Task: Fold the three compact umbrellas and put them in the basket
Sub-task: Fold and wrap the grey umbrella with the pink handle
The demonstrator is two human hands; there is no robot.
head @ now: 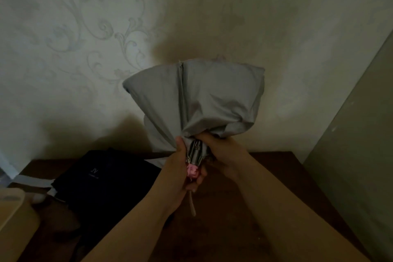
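At frame centre, both hands hold the grey fabric compact umbrella (191, 100) upright: the left hand (180, 168) grips its pink handle (192, 171), the right hand (223, 151) bunches canopy at the base, likely to gather folds. A dark navy umbrella (102, 178) lies lower left on the brown tabletop (265, 187).

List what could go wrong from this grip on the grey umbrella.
1. The grey umbrella's canopy still billows loose above both hands; its folds may bunch unevenly when wrapped.
2. The left hand and right hand crowd the metal ribs, so a finger could get pinched.
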